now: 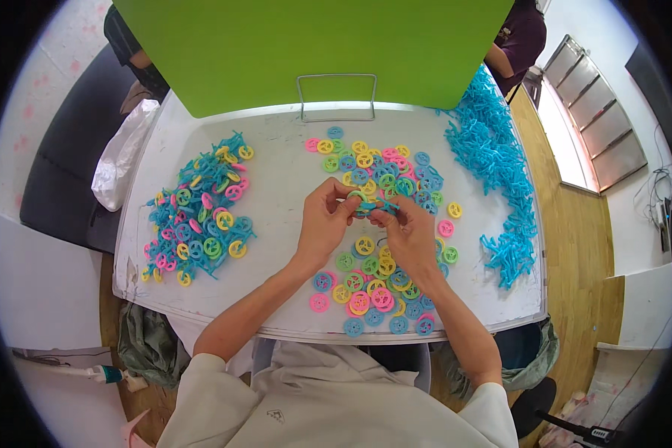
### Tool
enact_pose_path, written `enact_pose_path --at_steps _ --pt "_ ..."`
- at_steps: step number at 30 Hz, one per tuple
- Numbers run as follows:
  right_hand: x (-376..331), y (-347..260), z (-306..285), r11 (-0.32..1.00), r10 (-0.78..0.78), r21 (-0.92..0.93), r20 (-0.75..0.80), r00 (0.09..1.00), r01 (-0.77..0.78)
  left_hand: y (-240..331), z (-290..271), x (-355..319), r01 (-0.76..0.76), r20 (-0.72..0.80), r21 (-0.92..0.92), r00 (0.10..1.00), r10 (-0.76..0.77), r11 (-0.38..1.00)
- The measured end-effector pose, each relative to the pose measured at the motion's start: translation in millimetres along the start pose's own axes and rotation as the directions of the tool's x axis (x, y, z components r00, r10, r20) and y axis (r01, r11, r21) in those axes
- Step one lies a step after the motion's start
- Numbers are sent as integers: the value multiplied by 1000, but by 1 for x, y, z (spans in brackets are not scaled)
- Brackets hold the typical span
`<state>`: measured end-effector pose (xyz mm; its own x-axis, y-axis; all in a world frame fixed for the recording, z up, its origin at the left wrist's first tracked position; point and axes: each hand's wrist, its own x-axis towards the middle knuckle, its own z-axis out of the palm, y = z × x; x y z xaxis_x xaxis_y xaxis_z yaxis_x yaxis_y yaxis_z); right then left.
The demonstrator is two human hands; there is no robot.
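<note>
Over the middle of the white table, my two hands meet with fingertips pinched together. My left hand (325, 218) is closed on a small light-green plastic wheel (356, 196). In my right hand (408, 233) is a blue branched plastic piece (382, 205), pressed against the wheel; fingers partly hide where they touch. Around and beneath my hands lie loose spoked wheels (364, 246) in pink, yellow, green and blue. A heap of blue pieces with wheels on them (194, 216) lies to the left. Bare blue branched pieces (493, 145) form a long pile along the right.
A green board (313, 52) stands across the table's far side, with a metal wire frame (337, 119) before it. People's arms show at both far corners. A silvery bag (125, 157) and dark chair (71, 160) are at left; dark sacks (151, 343) hang below the table.
</note>
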<state>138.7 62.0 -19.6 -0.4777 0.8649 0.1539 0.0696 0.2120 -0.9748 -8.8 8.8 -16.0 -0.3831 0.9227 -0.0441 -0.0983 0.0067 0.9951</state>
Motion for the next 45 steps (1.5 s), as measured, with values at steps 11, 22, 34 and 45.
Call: enact_pose_path --at_steps 11,22,34,45 --pt "3 -10 1 996 89 -8 -63 994 -90 10 6 -7 78 32 -82 997 -75 994" --pt "9 -3 -11 947 125 282 108 986 -151 15 5 -10 -96 9 8 995 96 995" --pt "8 -3 -17 622 491 535 302 817 -572 -1 17 -16 -352 -89 70 930 357 933" --pt "3 -2 -4 875 305 382 45 951 -298 2 18 -17 -373 -55 328 910 411 868"
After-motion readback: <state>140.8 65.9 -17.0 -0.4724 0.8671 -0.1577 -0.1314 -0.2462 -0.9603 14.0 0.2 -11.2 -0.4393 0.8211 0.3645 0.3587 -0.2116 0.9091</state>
